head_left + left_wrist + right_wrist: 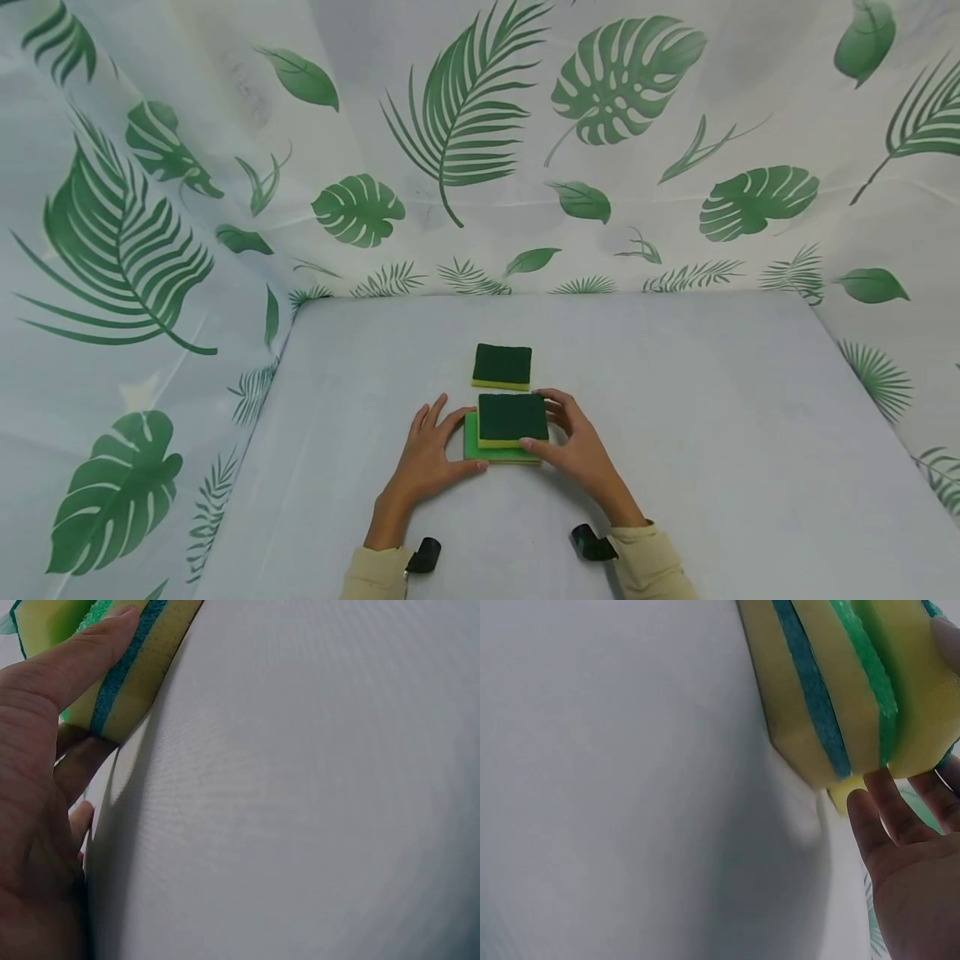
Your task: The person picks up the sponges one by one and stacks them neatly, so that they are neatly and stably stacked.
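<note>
In the head view, two sponges lie stacked: the upper layer of the pile is a bright green-topped sponge, and the left wrist view shows a yellow sponge with a blue scrub layer beneath it. My left hand holds this pile at its left side, thumb at the front edge, index finger at the back. Over the pile, shifted a little right and back, is a yellow sponge with a dark green scrub face. My right hand grips it, thumb at its front edge and fingers behind.
Another dark green-faced sponge lies just behind the pile. All of them are on a white-covered table. A leaf-printed white curtain hangs along the back and sides.
</note>
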{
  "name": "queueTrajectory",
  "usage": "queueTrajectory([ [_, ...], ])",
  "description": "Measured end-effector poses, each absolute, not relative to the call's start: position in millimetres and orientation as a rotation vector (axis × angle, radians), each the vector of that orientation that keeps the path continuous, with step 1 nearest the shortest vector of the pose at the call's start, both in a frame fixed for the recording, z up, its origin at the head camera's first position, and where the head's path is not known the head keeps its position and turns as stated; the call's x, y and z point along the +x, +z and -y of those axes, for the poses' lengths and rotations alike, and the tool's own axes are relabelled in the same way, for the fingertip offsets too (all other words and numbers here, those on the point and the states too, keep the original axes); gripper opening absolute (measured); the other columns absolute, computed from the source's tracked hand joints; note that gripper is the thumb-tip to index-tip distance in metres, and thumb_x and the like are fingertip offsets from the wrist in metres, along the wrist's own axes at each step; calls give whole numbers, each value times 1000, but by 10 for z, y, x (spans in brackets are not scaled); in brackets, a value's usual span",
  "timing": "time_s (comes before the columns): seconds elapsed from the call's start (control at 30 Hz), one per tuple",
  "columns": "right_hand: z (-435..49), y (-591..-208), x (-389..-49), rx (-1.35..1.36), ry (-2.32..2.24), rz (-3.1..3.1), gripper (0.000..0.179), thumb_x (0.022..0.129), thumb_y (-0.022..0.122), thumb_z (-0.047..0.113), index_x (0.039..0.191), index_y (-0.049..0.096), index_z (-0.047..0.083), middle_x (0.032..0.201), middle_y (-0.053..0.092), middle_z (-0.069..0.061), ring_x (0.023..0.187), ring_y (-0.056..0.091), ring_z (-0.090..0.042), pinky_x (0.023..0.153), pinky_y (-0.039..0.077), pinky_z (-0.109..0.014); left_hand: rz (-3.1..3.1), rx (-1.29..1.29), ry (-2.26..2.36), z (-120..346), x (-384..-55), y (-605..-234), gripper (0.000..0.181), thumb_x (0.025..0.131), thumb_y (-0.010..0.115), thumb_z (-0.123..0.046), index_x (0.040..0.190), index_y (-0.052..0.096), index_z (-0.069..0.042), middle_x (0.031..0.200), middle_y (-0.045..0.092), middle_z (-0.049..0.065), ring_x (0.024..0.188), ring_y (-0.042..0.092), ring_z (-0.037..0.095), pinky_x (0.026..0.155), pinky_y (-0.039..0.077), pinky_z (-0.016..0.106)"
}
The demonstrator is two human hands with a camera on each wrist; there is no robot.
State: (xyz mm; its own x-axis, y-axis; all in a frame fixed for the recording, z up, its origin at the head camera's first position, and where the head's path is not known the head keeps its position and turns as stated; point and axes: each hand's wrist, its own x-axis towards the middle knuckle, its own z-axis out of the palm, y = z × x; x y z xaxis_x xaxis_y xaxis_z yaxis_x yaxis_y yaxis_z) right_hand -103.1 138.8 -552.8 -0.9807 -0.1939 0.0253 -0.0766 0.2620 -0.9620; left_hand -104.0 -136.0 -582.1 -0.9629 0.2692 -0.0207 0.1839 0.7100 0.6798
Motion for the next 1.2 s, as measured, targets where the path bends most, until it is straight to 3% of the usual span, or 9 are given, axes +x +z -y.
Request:
queueTrajectory([
  [0.5,-1345,-5552,-972,-345,-1870,-2420,79,89,91,14,155,46,13,154,52,-16,141,51,-43,117,38,-65,-2778,371,1121,1375,-1041,-5823,87,82,83,-63,155,57,-24,172,29,20,157,17,51,118,26,76],
  [1.2,-1305,-5598,-949,-504,-1842,-2529,78,87,92,13,151,49,6,148,55,-16,134,57,-41,113,43,-65,-2788,386,1124,1372,-1043,-5845,88,83,82,-63,154,57,-19,171,30,21,156,19,52,117,26,76],
])
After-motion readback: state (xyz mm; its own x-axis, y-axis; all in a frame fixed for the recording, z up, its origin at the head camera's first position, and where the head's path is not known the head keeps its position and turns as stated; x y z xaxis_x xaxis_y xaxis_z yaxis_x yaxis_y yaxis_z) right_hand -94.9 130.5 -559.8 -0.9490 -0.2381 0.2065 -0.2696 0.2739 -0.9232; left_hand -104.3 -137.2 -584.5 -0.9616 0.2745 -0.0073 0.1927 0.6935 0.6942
